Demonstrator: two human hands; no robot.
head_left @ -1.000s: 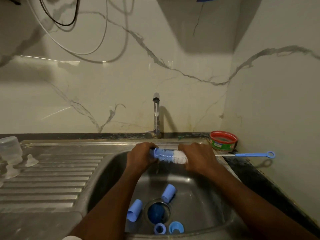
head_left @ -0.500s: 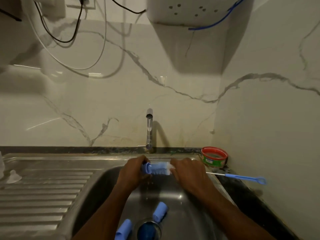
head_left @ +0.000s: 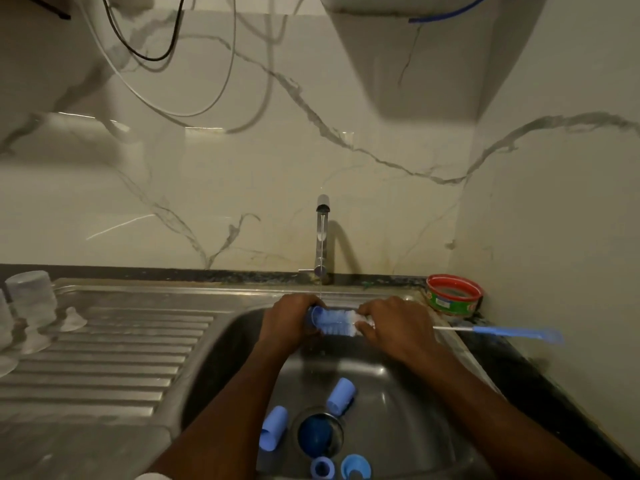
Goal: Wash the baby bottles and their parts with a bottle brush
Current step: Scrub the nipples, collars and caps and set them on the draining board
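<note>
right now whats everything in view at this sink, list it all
bottle brush: 1, blue and white bristles, blue handle, held across the sink under the tap
tap: 1, chrome, behind the basin, thin stream running
sink: 1, steel, with a ribbed drainer on the left
bottle caps: 2, light blue, lying in the basin by the drain
rings: 2, blue, at the basin's near edge
drain plug: 1, dark blue, in the drain
clear bottle parts: several, on the drainer, exact count unclear
tub: 1, red rim, green label, right back corner
left hand: grips the brush tip
right hand: grips the brush near the bristles
</note>
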